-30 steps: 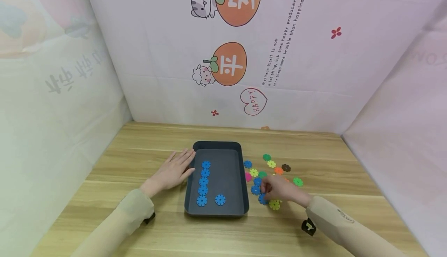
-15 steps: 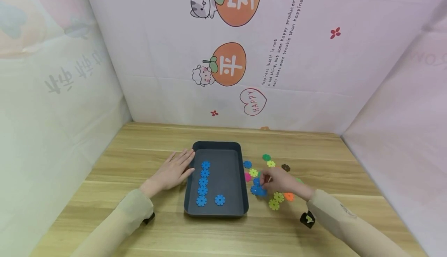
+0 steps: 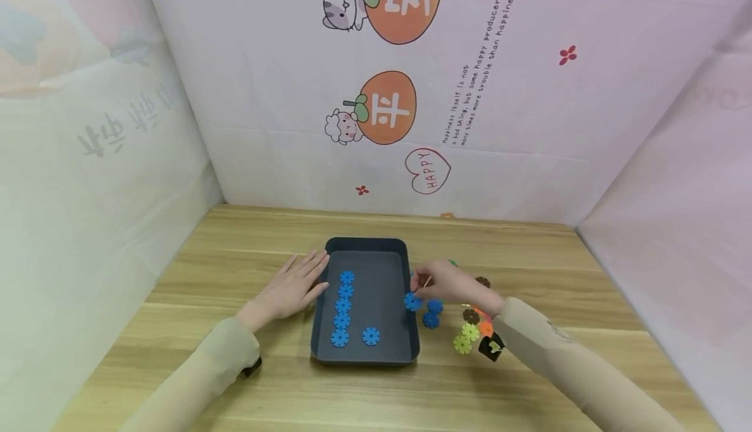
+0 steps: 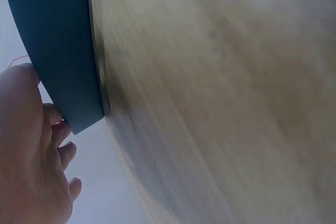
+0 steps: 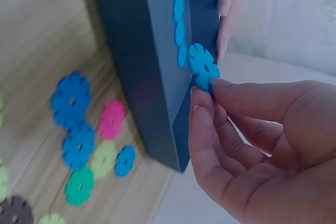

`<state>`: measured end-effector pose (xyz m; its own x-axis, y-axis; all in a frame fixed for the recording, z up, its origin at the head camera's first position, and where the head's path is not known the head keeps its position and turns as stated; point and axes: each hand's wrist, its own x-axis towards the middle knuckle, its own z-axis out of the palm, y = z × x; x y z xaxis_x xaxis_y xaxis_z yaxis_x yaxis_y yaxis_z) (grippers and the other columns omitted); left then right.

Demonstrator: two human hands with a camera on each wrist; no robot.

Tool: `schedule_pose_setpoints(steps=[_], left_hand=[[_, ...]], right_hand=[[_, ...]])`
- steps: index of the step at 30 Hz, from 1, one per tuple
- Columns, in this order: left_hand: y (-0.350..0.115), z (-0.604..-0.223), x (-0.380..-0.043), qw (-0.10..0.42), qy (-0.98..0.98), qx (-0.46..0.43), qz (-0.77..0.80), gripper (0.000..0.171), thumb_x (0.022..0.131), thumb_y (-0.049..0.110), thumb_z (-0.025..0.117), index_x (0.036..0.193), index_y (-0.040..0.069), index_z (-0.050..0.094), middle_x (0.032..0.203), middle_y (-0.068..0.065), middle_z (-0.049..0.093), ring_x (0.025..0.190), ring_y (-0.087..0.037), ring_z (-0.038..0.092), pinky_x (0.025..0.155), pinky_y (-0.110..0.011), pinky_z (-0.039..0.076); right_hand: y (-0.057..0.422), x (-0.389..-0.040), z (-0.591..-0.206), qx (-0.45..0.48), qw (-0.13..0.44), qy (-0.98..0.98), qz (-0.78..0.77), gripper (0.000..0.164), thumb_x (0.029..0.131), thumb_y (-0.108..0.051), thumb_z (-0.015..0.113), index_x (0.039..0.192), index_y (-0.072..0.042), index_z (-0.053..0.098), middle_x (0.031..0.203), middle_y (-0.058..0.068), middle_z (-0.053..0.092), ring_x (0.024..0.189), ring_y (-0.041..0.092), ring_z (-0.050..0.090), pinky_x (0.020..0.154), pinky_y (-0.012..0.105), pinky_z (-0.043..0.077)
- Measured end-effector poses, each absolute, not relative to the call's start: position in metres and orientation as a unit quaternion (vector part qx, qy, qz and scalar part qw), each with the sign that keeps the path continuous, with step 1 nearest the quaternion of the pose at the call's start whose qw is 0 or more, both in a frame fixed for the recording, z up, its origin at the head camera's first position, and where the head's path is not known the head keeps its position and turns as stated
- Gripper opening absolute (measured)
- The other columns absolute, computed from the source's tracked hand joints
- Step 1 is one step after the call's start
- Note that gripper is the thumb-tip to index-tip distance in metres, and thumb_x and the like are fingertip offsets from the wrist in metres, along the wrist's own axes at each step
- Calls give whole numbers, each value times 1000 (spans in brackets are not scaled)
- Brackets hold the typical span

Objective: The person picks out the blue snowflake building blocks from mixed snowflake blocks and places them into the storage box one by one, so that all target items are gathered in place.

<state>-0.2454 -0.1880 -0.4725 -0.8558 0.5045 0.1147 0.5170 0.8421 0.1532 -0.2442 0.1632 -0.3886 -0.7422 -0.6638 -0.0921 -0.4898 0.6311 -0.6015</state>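
My right hand (image 3: 449, 283) pinches a blue notched plastic disc (image 5: 203, 65) between thumb and fingertips. In the head view this disc overlaps the right wall of the dark grey tray (image 3: 384, 288). On the tray's left side a column of several blue discs (image 3: 343, 305) runs front to back, with a single blue disc (image 3: 371, 336) apart from it near the front. My left hand (image 3: 289, 288) lies with straight fingers along the tray's left rim. The left wrist view shows its fingertips against the tray's outer wall (image 4: 58, 40).
Right of the tray lie loose discs: two blue ones (image 3: 431, 319), a pink one (image 5: 112, 119), a green one (image 5: 80, 186), brown (image 3: 470, 316), orange and yellow ones (image 3: 462, 344). A printed white cloth (image 3: 499, 158) stands behind the wooden table (image 3: 282, 380).
My right hand has picked a blue disc from the loose pieces and carried it left to the tray's right wall. The left hand has stayed at the tray's left rim.
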Motion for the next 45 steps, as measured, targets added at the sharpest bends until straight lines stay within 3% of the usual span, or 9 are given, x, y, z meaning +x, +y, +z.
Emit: schedule_pose_setpoints(steps=[7,15,23,45], left_hand=[[-189,-473,-246,30,-959,-265,-90,64,106,44,40,159,12,24,166,-7,23,154,-29,22,124,-59,18],[-189,-474,-247,33,-959,-267,-91,63,106,44,42,158,11,27,166,-7,24,154,-30,23,123,-60,18],[-189,-475,-249,28,-960,-265,-83,64,106,46,39,158,12,25,166,-6,23,155,-28,21,124,-58,17],[-188,-474,-247,33,-959,-265,-91,63,105,43,42,158,11,27,165,-7,25,154,-29,24,124,-59,18]], right_hand=[[135,-249,-397,-332,155,890,-273,4,89,-5,70,89,-7,68,84,2,70,68,3,57,61,18,50],[106,-252,-408,-357,190,876,-261,1,90,-3,68,90,-2,68,85,4,71,71,2,59,64,16,51],[93,-254,-420,-354,202,877,-254,7,90,0,67,85,-6,68,84,3,69,70,4,58,64,17,51],[82,-255,-426,-360,205,881,-229,9,89,2,66,85,-5,70,82,3,70,67,4,54,62,16,47]])
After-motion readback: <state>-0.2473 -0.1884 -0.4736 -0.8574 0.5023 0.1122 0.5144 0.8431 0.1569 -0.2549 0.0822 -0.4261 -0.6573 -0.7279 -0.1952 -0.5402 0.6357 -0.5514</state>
